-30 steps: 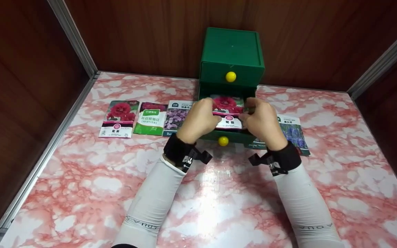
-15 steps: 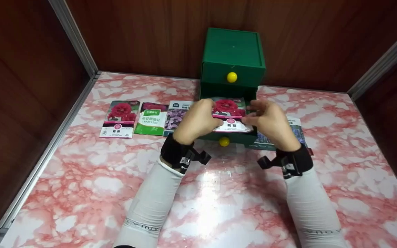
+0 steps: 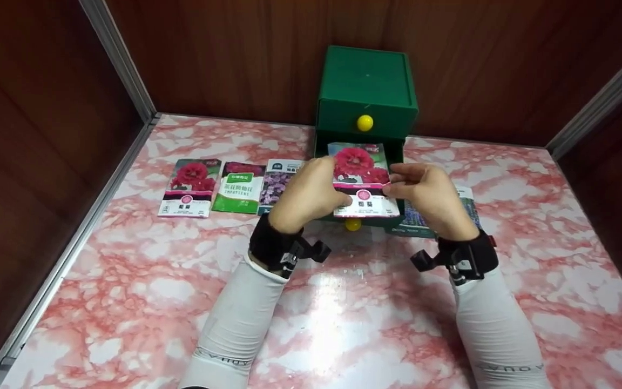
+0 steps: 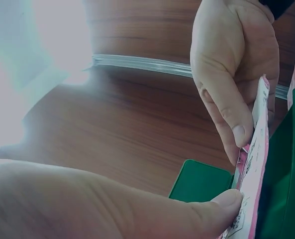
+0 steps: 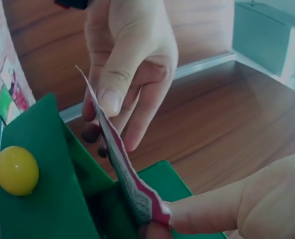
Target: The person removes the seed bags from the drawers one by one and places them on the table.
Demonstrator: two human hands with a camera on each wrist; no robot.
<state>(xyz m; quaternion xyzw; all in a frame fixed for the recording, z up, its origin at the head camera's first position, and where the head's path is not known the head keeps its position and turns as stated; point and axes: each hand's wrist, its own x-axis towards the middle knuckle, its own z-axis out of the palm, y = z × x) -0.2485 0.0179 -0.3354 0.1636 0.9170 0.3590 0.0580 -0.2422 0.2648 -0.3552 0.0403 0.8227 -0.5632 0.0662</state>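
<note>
Hands hold one thing together over the pink and white marble table (image 3: 127,302). That thing is a flat paper seed packet with a big red flower on it (image 3: 363,181). The left hand (image 3: 305,194) pinches the packet's left edge, with its thumb on the front and its fingers curled behind. The right hand (image 3: 427,197) pinches the right edge the same way, thumb on the front. The packet is tilted up, above the open bottom drawer (image 3: 367,219) of a small green box with two drawers (image 3: 366,81). A round yellow knob (image 3: 352,224) on that drawer peeks out just under the packet. The top drawer is closed and has its own yellow knob (image 3: 365,122). To the left of the box, three more seed packets lie flat in a row: a red flower packet (image 3: 189,186), a green packet (image 3: 239,187) and a purple flower packet (image 3: 276,183). To the right, a blue flower packet (image 3: 465,205) lies partly hidden behind the right hand. Dark brown wooden walls (image 3: 235,54) stand around the table.
</note>
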